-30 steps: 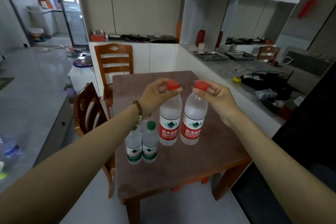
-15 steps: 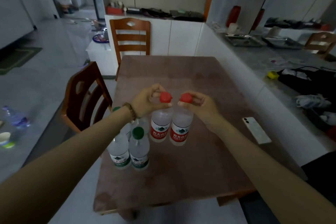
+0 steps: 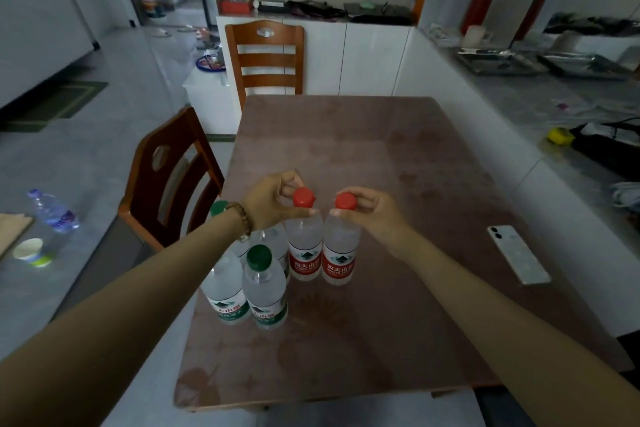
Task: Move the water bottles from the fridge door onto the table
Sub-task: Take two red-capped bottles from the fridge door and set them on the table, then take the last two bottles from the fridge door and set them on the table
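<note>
— Where are the two bottles relative to the hands?

— The left hand pinches the neck just under the red cap of the left clear plastic red-labelled water bottle, fingers closed round it. The right hand does the same on the right clear plastic red-labelled water bottle. Both bottles hang below the fingers, upright, side by side and touching or nearly so.

— Are they down on the table?

— Their bases sit at the surface of the brown rectangular wooden table, near its left edge; probably resting, though from this steep angle I cannot tell for sure.

— What else is there?

— Just left of them stand smaller clear bottles with green caps and green labels, in a tight cluster. The left forearm crosses over the cluster, so how many there are is hard to make out; one green cap shows behind the beaded wrist bracelet.

— Anything on the right?

— A white smartphone lies face down, well apart from the bottles, near the table's right edge.
</note>
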`<state>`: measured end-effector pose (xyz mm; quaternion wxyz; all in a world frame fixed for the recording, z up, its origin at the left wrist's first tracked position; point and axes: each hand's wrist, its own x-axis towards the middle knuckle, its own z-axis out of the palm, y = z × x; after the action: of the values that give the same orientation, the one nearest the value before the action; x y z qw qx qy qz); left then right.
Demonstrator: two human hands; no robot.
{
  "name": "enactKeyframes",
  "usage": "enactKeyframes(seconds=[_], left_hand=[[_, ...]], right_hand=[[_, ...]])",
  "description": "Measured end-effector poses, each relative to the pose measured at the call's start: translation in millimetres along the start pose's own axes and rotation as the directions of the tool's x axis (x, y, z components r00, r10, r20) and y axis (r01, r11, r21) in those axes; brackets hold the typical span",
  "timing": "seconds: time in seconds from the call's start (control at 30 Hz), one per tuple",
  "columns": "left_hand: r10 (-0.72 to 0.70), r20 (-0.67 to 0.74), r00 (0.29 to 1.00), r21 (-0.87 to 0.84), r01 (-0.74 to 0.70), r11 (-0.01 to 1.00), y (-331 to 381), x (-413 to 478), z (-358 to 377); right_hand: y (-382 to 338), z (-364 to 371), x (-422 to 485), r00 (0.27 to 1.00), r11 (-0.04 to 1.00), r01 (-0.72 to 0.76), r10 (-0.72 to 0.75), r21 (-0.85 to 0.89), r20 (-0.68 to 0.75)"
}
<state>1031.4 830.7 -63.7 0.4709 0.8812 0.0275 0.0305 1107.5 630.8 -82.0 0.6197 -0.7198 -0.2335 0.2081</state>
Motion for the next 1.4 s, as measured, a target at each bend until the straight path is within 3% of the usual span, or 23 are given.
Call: enactKeyframes(seconds=[0.37, 1.07, 1.27, 1.4], left_hand=[[-0.061, 0.143, 0.988, 0.063, 0.052, 0.997, 3, 3, 3], [-0.079, 0.136, 0.988, 0.107, 0.064, 0.992, 8, -2, 3], [-0.091, 0.150, 0.984, 0.232, 0.054, 0.971, 15, -10, -7], [-0.031, 0.129, 0.991, 0.273, -0.005, 0.962, 26, -9, -12]], right_hand=[[16, -1, 1, 1.000, 0.999, -0.011, 0.011, 0.039, -0.013], [16, -3, -8, 0.997, 0.998, -0.062, 0.063, -0.016, 0.037], [5, 1, -16, 0.997, 0.991, -0.081, 0.083, -0.109, 0.013], [-16, 4, -34, 0.993, 0.989, -0.085, 0.075, -0.124, -0.088]])
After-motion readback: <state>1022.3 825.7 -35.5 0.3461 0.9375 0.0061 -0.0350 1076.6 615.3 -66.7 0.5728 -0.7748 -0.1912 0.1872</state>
